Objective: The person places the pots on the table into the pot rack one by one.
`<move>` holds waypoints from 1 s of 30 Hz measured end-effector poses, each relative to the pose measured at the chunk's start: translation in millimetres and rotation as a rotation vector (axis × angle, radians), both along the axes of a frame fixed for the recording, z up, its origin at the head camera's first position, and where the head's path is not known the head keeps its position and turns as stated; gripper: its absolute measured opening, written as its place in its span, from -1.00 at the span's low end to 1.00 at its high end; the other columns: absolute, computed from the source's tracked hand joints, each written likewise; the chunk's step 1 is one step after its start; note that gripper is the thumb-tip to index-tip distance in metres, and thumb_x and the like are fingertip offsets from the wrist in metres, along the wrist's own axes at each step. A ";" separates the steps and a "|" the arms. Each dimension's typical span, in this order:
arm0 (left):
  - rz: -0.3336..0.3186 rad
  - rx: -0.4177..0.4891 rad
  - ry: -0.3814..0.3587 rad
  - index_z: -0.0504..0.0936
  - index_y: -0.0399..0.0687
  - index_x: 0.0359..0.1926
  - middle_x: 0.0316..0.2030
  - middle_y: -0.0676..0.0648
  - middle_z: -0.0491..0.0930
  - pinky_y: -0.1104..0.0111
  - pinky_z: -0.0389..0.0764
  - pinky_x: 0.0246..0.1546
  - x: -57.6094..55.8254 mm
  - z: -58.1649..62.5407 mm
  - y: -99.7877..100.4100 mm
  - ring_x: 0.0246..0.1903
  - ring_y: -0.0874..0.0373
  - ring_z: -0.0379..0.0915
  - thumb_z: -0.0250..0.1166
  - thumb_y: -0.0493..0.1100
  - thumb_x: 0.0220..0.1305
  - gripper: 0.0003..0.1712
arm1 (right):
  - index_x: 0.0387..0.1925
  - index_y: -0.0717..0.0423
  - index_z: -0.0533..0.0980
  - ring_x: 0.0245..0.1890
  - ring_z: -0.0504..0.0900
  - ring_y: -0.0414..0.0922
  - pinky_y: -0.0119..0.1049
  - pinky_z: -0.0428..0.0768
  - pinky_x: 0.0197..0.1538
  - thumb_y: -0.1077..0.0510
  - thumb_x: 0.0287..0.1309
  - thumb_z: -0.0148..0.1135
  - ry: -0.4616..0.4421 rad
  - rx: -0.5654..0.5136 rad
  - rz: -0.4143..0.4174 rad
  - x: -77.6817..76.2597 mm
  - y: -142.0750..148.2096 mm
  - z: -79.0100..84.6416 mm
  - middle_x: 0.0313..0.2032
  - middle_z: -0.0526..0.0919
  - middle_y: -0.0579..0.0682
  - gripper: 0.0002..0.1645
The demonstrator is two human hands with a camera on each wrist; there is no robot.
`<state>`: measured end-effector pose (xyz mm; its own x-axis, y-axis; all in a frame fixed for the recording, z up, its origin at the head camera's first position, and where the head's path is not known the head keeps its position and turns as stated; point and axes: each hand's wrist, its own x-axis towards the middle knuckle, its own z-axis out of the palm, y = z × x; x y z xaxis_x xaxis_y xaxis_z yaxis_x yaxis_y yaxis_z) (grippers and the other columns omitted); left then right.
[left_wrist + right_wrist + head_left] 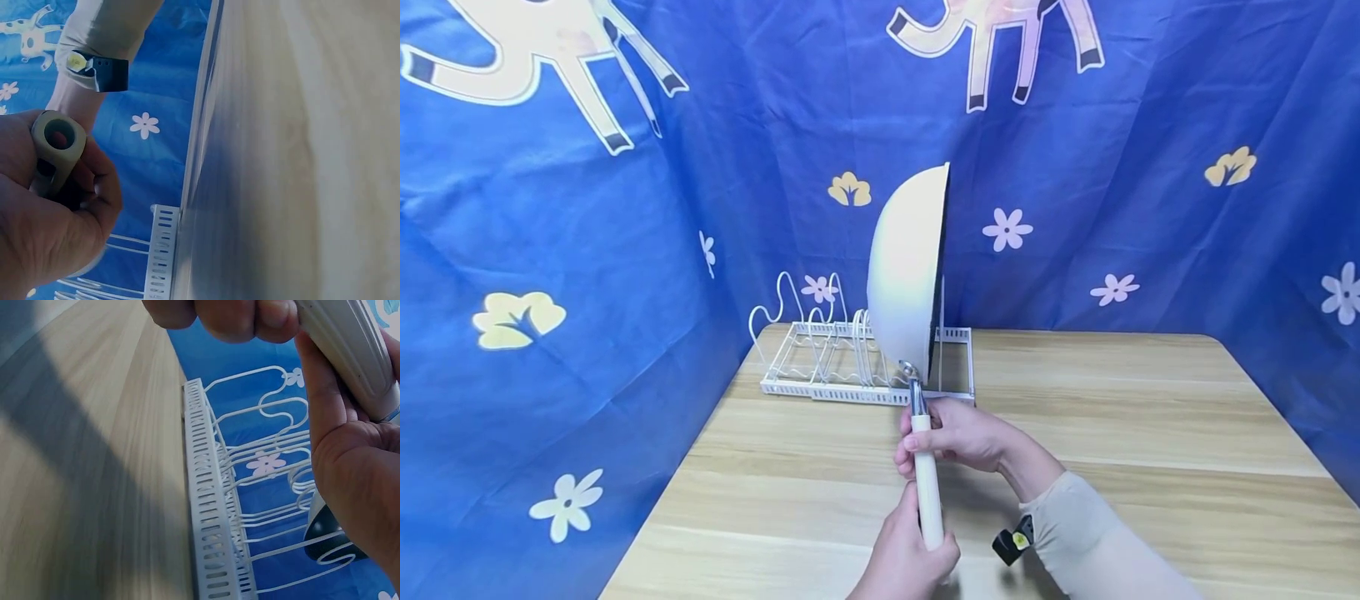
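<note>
A wok (906, 267) with a white outside and a dark inside stands on edge, its opening facing right. Its pale handle (928, 500) points toward me. My left hand (907, 546) grips the handle's end, where a round hanging hole shows in the left wrist view. Farther up, my right hand (962, 435) holds the handle near its metal neck, thumb on top. Behind the hands a white wire rack (790, 387) lies on the table, with the wok at its right part. In the right wrist view, rack wires cross in front of the wok (325, 528); contact between them cannot be told.
The wood-grain table (1150, 433) extends to both sides of the hands. Blue patterned cloth (1037, 167) hangs behind and beside it. Upright wire dividers (784, 292) rise from the rack's left part. A black wrist device (1013, 542) sits on the right sleeve.
</note>
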<state>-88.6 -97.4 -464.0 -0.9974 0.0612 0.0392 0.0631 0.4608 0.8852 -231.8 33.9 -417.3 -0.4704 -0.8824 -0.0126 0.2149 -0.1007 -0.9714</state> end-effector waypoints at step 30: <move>0.009 0.065 -0.143 0.41 -0.06 0.19 -0.40 0.04 0.48 0.45 0.46 -0.34 -7.3 -8.7 10.2 -0.39 0.22 0.43 0.41 -0.14 0.07 -0.36 | -0.10 0.09 0.36 -0.21 0.78 -0.16 -0.16 0.75 0.02 0.24 0.38 0.10 -0.104 -0.037 0.075 -19.8 8.8 -37.7 -0.25 0.80 -0.07 -0.87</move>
<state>-96.0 -87.2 -472.7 -0.9935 0.0541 -0.1000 -0.0700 0.4022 0.9129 -251.6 42.7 -455.0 -0.4006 -0.9159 -0.0247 0.3223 -0.1156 -0.9396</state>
